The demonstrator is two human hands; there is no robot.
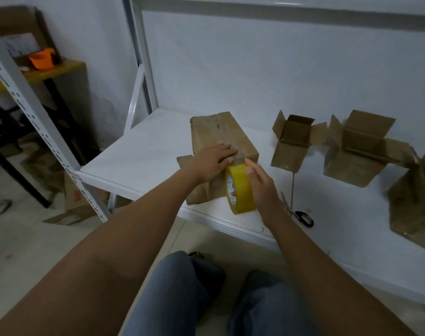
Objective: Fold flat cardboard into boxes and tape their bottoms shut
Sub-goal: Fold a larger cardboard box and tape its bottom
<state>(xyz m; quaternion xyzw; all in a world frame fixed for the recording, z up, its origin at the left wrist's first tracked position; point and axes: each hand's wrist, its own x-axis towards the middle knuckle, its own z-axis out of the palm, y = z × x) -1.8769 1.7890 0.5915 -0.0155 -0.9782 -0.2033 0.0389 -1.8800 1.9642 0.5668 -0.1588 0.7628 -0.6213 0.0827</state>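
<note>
Pressing down on the upturned cardboard box (223,139), my left hand (212,161) lies flat with straight fingers across its near top edge, over a strip of clear tape that runs along the box's long axis. That axis points from the near edge of the white shelf (143,161) toward the far wall, slightly leftward. The box sits bottom-up, so I cannot see inside it; its loose flaps splay out beneath on the near side.

My right hand (261,187) grips the yellow tape roll (240,189), fingers curled round its outer face, the roll standing on edge against the box's near right corner. The core carries a printed label, red and blue marks, too small for me to read.

To the right, two more boxes stand mouth-up with flaps spread: a small open box (295,135) and a wider open box (361,144) farther right. I see nothing inside either. At the far right edge another carton (414,202) is only partly in view.

Scissors (301,214) with black handles lie near the shelf's front edge, just right of my right wrist, blades pointing away.

Off to the far left, an orange tape dispenser (41,59) rests on a yellow-topped table (66,67).
</note>
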